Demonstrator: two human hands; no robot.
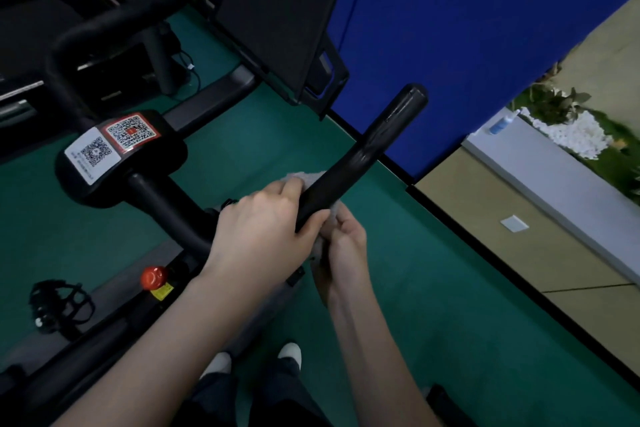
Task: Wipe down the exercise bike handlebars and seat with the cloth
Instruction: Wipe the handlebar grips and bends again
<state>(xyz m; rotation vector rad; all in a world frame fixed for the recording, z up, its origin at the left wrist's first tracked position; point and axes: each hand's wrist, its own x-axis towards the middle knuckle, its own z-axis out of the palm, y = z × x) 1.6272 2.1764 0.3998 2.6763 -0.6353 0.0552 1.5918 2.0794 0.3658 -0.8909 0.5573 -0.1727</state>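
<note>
Handlebar (367, 149), black and straight, slants in the head view from the frame's centre up to the right, and its free end lies against the blue wall pad (467, 28). The grey cloth (303, 179) is wrapped round the bar's lower stretch at frame centre, showing above the knuckles and again under the bar. The left hand (263, 229) is curled round bar and cloth together. The right hand (346, 246), just below and right of it, pinches the cloth's hanging end in bent fingers. Left of centre sits the bike's block with QR stickers (110, 146). A red knob (154, 277) and a pedal (60, 302) are at lower left, and a dark screen (277, 14) is at top centre. Green floor (433, 288) lies beneath.
</note>
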